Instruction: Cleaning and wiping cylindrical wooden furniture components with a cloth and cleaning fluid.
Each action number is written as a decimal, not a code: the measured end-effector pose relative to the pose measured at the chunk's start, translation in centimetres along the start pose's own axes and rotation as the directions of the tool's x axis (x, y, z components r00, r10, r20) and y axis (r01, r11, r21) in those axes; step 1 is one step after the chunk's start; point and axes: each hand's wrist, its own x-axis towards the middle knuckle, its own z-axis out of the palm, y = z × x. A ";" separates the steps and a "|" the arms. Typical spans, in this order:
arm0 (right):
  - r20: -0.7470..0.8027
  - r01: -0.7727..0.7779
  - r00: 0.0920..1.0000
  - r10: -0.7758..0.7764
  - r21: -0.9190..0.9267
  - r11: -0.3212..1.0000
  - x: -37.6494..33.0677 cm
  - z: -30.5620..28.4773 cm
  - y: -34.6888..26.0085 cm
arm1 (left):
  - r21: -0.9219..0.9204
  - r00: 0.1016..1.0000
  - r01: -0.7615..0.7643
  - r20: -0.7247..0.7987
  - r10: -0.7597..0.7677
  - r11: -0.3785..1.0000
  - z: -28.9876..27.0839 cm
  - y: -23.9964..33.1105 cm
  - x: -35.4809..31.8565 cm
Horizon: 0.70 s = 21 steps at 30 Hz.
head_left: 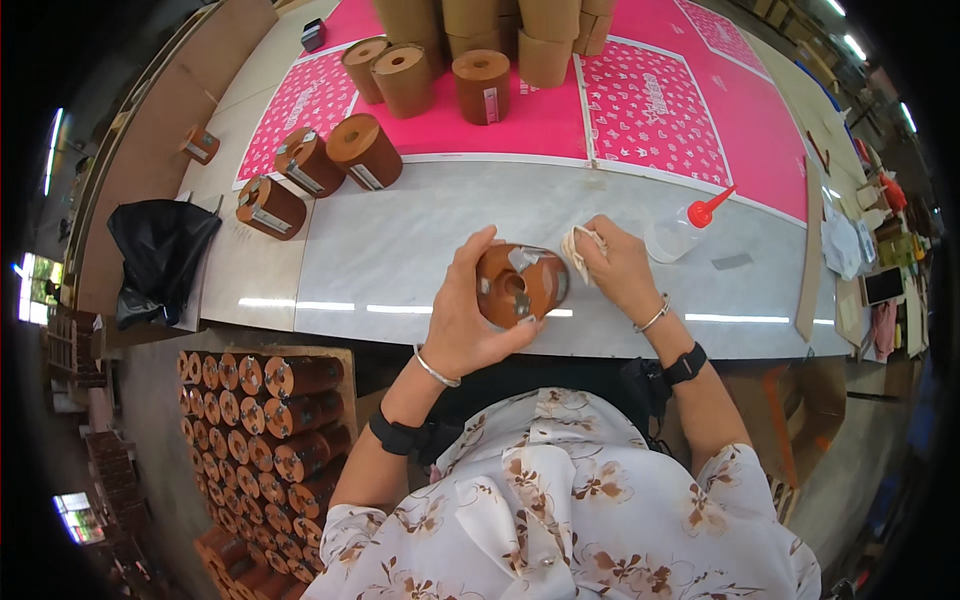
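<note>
A brown wooden cylinder with a round hole in its end is held up over the near edge of the grey table. My left hand is wrapped round its left side, thumb and fingers spread about the rim. Closed on a crumpled white cloth, my right hand is at the cylinder's right side; whether the cloth touches the wood I cannot tell. Three similar cylinders with pale labels stand to the left on the table, the nearest cylinder among them. A clear squeeze bottle with a red nozzle is beyond my right hand.
Pink printed sheets cover the table's far part, with several brown cylinders and cardboard-wrapped ones on them. A black bag lies at the left edge. Below left, many cylinders are stacked on a pallet. A small dark box is far left.
</note>
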 end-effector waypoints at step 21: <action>0.156 0.667 0.721 -0.675 -0.421 0.615 4.8 3.3 -6.5 | -0.226 0.945 0.288 -0.092 -0.315 0.930 4.1 -5.1 -1.3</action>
